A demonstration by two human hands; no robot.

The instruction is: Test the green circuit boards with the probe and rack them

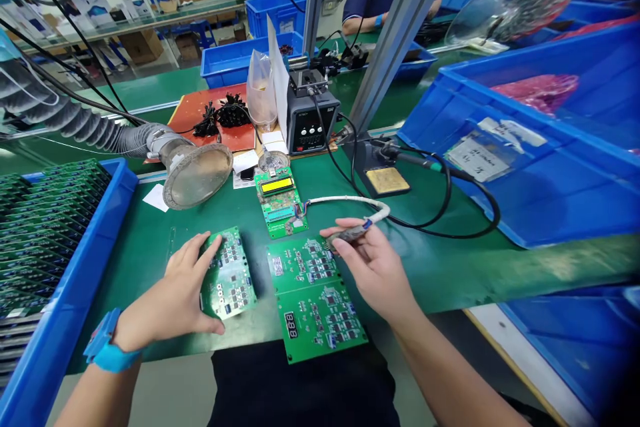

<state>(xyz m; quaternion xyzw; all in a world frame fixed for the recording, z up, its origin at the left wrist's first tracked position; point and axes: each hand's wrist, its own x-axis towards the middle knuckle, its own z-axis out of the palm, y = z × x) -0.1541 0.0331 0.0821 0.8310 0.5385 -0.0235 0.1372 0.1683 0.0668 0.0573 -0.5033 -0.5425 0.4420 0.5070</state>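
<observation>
My left hand (173,293) grips a green circuit board (230,277) by its left edge, thumb under the near corner, fingers over the far one. My right hand (373,263) pinches a slim probe (353,233) on a white cable (345,201), its tip over the far right corner of a second green board (303,263). A third green board with a small red display (320,321) lies just in front of that one. The cable runs to a small tester board with a yellow screen (277,202) further back.
A blue bin of stacked green boards (45,240) fills the left. A fume hose with a round hood (195,173) hangs over the green mat. Behind stand a soldering station (313,121) and iron stand (385,177). Large blue bins (540,147) crowd the right. Another person sits beyond.
</observation>
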